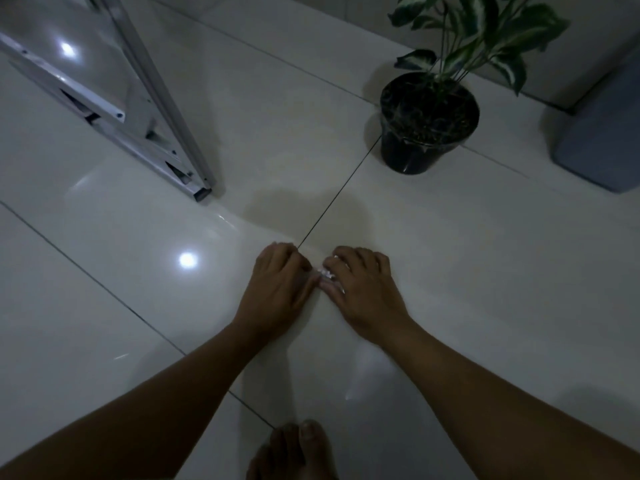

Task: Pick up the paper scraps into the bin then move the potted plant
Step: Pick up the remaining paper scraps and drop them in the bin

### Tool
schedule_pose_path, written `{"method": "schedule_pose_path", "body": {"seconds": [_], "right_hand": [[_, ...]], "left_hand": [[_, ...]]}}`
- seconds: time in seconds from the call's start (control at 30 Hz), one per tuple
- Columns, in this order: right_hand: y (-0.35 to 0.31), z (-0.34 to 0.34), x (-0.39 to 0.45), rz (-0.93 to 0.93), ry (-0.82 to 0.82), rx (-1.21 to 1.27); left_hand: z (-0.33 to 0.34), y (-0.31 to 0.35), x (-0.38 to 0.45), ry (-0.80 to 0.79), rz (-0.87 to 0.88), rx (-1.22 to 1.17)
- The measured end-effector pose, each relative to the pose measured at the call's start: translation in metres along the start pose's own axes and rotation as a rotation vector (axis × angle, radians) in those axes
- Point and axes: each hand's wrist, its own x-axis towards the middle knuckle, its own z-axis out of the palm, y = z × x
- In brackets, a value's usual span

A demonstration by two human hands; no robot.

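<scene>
Small white paper scraps lie on the glossy tiled floor between my two hands. My left hand rests on the floor with fingers curled toward the scraps, and my right hand presses in from the other side, fingers bent over them. Most of the scraps are hidden under the fingers. A black pot holding a plant with green and white leaves stands on the floor at the upper right. A grey-blue bin sits at the far right edge, partly cut off.
A white metal frame with a leg stands on the floor at the upper left. My bare foot shows at the bottom edge. A wall base runs behind the plant.
</scene>
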Motion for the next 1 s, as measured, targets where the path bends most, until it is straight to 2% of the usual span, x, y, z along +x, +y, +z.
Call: {"method": "schedule_pose_path", "body": {"seconds": [0.17, 0.3, 0.43, 0.6, 0.7, 0.8, 0.93, 1.0], "right_hand": [[0.004, 0.006, 0.007, -0.059, 0.02, 0.014], [0.0, 0.007, 0.004, -0.057, 0.075, 0.039], [-0.005, 0.004, 0.001, -0.04, 0.057, -0.027], [-0.007, 0.001, 0.003, 0.003, -0.004, -0.048], [-0.007, -0.004, 0.005, 0.089, -0.043, 0.049], [-0.006, -0.014, 0.004, 0.26, -0.1, 0.145], [0.003, -0.031, 0.002, 0.572, -0.095, 0.447], [0.012, -0.044, -0.001, 0.649, -0.081, 0.519]], "left_hand": [[-0.015, -0.01, -0.018, 0.018, -0.111, 0.049], [-0.013, -0.013, -0.021, -0.044, -0.11, -0.016], [-0.006, -0.012, -0.013, -0.024, -0.138, 0.119], [-0.011, -0.009, 0.009, -0.046, -0.081, 0.178], [-0.015, -0.006, 0.015, -0.047, -0.073, 0.163], [-0.018, -0.004, 0.015, -0.041, -0.063, 0.121], [-0.024, -0.005, 0.022, -0.006, -0.311, 0.008], [-0.032, 0.002, 0.027, 0.028, -0.38, -0.12]]}}
